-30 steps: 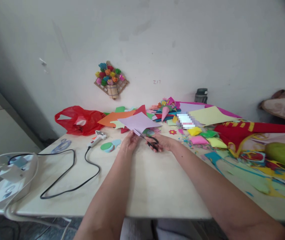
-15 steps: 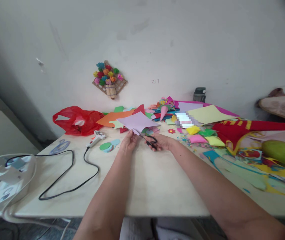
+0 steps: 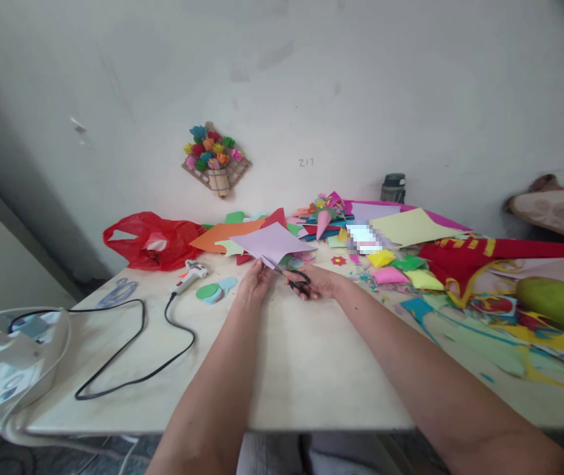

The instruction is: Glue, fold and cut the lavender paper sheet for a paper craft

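Far left: glue gun [image 3: 190, 277] on the surface [image 3: 331, 369], its black cord [image 3: 145, 318] looping near the left forearm [image 3: 215, 376]; a snag could drag the gun. Paper discs [image 3: 208, 291] lie between. Left hand [image 3: 256, 282] pinches the purple sheet [image 3: 276, 241] mid-frame, at its near corner; fingertips sit near the scissors [image 3: 301, 285], so a slip could nick them. Right hand [image 3: 317, 282]: grip closed round the handles. Loose pinch might let paper bend, cut wander. Blade opening: can't tell.
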The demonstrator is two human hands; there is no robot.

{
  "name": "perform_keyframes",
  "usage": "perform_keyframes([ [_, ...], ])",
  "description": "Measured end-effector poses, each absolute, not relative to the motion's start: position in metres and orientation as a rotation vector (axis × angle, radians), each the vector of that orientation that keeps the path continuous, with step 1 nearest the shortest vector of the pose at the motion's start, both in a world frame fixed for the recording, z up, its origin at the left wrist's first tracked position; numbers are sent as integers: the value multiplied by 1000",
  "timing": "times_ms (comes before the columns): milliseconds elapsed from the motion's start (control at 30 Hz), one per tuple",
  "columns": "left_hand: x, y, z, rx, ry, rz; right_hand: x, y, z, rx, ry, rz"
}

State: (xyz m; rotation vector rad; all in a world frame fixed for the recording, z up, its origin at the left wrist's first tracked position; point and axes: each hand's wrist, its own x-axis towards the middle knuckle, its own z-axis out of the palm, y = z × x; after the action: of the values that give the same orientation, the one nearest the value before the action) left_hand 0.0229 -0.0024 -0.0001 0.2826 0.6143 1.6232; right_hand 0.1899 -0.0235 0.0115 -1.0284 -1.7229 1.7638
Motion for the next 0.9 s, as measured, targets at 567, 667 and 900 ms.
perform_keyframes([
  [567, 24, -4, 2, 260, 595, 1628, 190, -21, 6, -970, -1757, 1734],
  [667, 24, -4, 3, 269, 590, 1628, 190, -20, 5, -970, -1763, 1725],
  [900, 23, -3, 2, 279, 619, 1609, 189, -19, 4, -998, -1760, 1718],
])
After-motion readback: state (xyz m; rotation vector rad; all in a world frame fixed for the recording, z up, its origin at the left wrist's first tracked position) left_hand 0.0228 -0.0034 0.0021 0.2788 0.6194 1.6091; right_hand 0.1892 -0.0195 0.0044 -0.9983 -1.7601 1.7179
